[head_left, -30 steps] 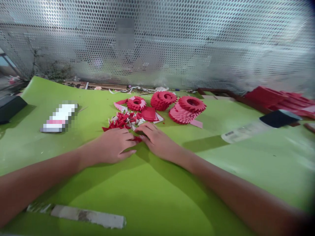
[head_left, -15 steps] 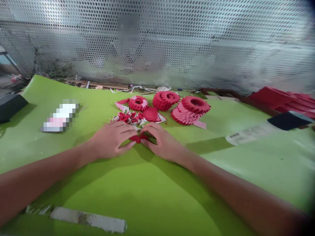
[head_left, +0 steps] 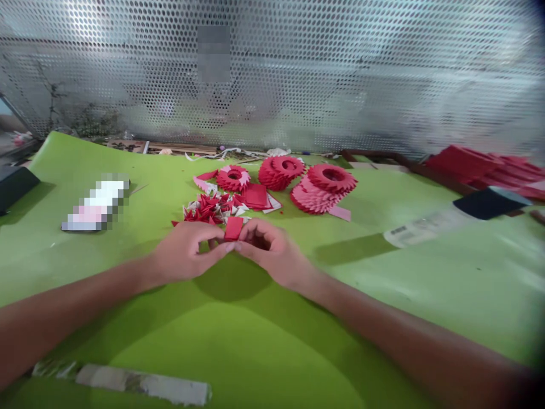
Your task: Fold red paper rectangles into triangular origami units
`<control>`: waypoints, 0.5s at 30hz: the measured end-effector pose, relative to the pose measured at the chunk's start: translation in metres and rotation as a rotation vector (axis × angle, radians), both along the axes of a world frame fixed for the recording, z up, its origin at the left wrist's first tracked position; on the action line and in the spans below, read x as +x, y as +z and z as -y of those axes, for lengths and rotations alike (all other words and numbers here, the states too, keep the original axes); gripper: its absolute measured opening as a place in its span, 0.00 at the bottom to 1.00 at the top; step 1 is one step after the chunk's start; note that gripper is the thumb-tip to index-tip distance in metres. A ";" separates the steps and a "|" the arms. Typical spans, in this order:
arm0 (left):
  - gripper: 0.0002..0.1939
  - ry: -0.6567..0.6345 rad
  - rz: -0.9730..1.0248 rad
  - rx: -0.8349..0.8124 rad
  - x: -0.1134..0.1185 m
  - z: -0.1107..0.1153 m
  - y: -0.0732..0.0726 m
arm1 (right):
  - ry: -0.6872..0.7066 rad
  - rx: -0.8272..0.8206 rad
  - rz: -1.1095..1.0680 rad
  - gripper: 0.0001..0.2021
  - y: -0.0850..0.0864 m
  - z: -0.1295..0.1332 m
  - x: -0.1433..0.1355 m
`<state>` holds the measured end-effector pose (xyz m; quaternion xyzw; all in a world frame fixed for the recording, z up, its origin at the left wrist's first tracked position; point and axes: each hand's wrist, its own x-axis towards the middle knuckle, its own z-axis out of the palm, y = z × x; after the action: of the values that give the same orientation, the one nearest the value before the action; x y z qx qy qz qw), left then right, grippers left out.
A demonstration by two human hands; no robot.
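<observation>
Between my two hands is a small folded red paper (head_left: pixel 234 228), its flat face turned up toward me. My left hand (head_left: pixel 189 250) pinches its lower left edge between thumb and fingers. On the other side, my right hand (head_left: pixel 272 250) grips the lower right edge, the two thumb tips nearly meeting. Just beyond the fingers lies a heap of folded red and white paper pieces (head_left: pixel 208 208). Beside the heap sits a stack of red paper squares (head_left: pixel 255 196). Behind are a small red and pink paper ring (head_left: pixel 233 178) and two taller ones, a red ring stack (head_left: pixel 279 172) and a red-and-pink one (head_left: pixel 321 190).
A phone (head_left: pixel 96 207) with a blurred screen lies at left, near a dark box (head_left: pixel 16 187). At right lies a clear bottle (head_left: pixel 421 227) with a dark cap. Red paper bundles (head_left: pixel 477 167) are piled at far right. Tape (head_left: pixel 145 383) sticks to the green tabletop (head_left: pixel 255 352).
The red paper has gone from lying low between the fingertips to being tilted up, showing a flat rectangle. Both hands have turned and drawn slightly nearer; the view has shifted a little.
</observation>
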<state>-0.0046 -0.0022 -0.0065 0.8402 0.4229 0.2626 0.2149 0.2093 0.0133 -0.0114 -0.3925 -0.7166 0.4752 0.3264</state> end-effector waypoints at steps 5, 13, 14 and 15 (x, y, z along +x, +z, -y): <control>0.18 0.014 0.107 -0.048 0.000 0.000 0.002 | 0.061 -0.089 -0.067 0.11 -0.006 0.004 -0.001; 0.21 -0.011 0.115 -0.268 0.000 -0.001 -0.001 | -0.052 0.081 -0.019 0.13 -0.004 0.002 0.003; 0.21 -0.003 0.125 -0.296 0.000 -0.001 -0.001 | -0.066 0.128 -0.018 0.12 -0.003 0.003 0.003; 0.22 0.003 0.136 -0.326 -0.001 -0.002 -0.001 | -0.076 0.177 -0.012 0.11 -0.003 0.003 0.004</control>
<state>-0.0052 -0.0006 -0.0078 0.7739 0.4454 0.2472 0.3763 0.2128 0.0100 -0.0141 -0.3864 -0.7384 0.3995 0.3819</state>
